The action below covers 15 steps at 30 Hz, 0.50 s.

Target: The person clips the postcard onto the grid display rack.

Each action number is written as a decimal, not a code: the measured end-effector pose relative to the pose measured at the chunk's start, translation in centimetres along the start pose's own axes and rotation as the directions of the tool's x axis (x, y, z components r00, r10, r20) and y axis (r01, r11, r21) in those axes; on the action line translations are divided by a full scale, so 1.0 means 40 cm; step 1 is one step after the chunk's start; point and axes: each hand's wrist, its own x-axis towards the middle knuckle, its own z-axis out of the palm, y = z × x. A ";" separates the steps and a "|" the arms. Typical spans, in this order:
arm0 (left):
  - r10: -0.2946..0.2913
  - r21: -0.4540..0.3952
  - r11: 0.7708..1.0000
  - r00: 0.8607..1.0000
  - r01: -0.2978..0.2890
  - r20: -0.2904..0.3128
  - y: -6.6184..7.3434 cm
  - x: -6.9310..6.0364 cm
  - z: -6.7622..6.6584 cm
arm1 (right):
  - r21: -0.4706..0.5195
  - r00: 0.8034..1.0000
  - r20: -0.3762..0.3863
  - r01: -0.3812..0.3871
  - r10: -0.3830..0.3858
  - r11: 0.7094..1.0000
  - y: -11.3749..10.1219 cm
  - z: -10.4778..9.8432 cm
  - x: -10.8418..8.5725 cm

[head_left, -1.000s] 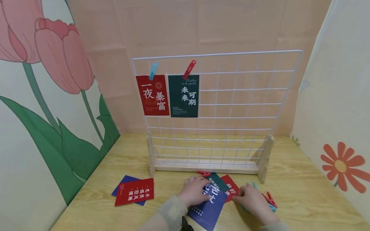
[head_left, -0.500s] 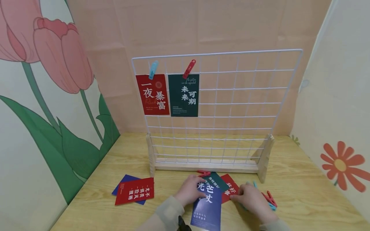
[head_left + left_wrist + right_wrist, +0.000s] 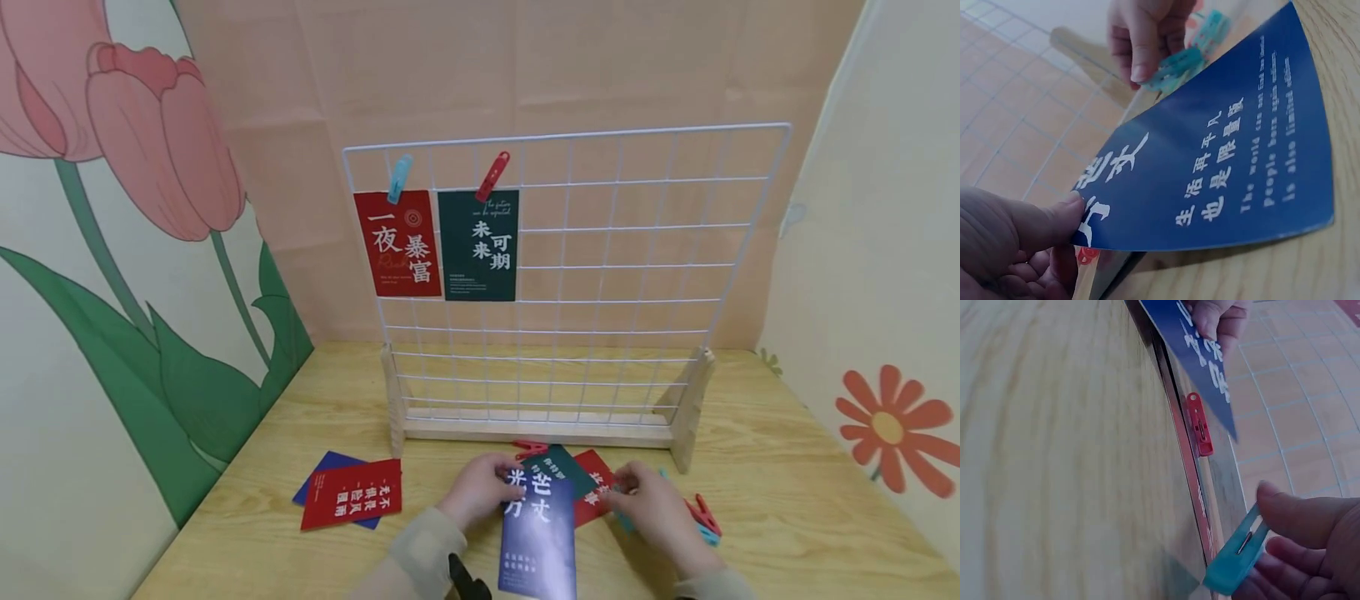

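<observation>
My left hand (image 3: pixel 474 490) pinches a blue card (image 3: pixel 537 537) with white Chinese characters at its upper left edge, thumb on the printed face. The left wrist view shows that card (image 3: pixel 1210 156) lifted off the table and slightly bent. My right hand (image 3: pixel 663 517) holds a teal clothespin (image 3: pixel 1238 559) between thumb and fingers. A green card (image 3: pixel 558 465) and a red card (image 3: pixel 594 479) lie partly under or behind the blue card. A red clothespin (image 3: pixel 1199 428) lies near them by the rack's base.
A white wire grid rack (image 3: pixel 615 225) on a wooden stand (image 3: pixel 536 429) bears a clipped red card (image 3: pixel 401 267) and a clipped dark green card (image 3: pixel 461 242). Another red card (image 3: pixel 352 493) overlaps a blue one at left. More red and teal clothespins (image 3: pixel 703 515) lie beside my right hand.
My left hand has moved a little left and raised the blue card, which has turned from slanted to nearly straight. My right hand has barely moved.
</observation>
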 end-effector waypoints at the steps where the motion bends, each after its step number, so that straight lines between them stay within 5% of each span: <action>1: -0.013 -0.030 0.999 1.000 0.013 -0.003 0.001 -0.001 -0.002 | 0.016 1.000 -0.004 0.004 -0.004 1.000 0.001 0.000 0.001; 6: -0.057 -0.125 0.991 0.998 0.056 0.000 0.008 -0.007 -0.014 | 0.124 1.000 0.016 -0.018 0.016 0.992 0.009 0.003 0.010; 15: -0.045 -0.188 0.981 0.999 0.041 -0.018 0.010 -0.016 -0.034 | 0.347 0.995 0.085 -0.073 0.046 0.935 -0.001 -0.009 0.004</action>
